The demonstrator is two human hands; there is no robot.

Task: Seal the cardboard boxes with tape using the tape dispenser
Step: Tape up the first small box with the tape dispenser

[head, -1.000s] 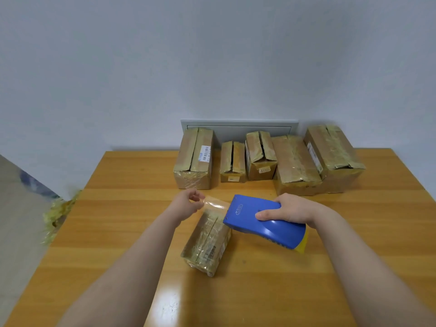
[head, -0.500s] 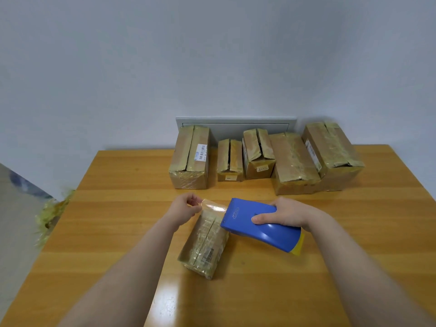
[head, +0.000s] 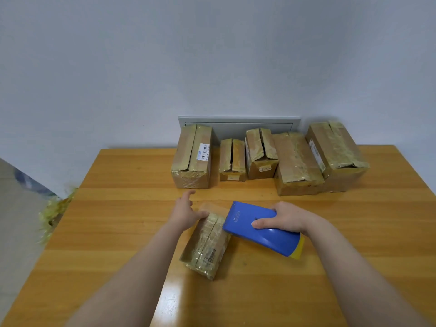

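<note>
Head view. Just below the centre of the frame, a small cardboard box (head: 207, 244) lies on the wooden bench (head: 118, 232). It is wrapped in glossy yellowish tape, and a barcode label is seen near its front end. A blue tape dispenser (head: 262, 232) with a yellow rear end is held in the closed grip of the right hand (head: 283, 220), and its front edge is set against the box's upper right side. The left hand (head: 185, 212) is open, fingers extended. Its thumb is laid on what appears to be a clear strip of tape (head: 212, 206) at the box's far end.

The step in hand is judged to be anchoring the tape's free end. Next, the dispenser would need to be drawn along the lengthwise seam while the box is steadied.

Five further boxes (head: 192, 159) are lined up at the bench's far edge, several with parted flaps.
</note>
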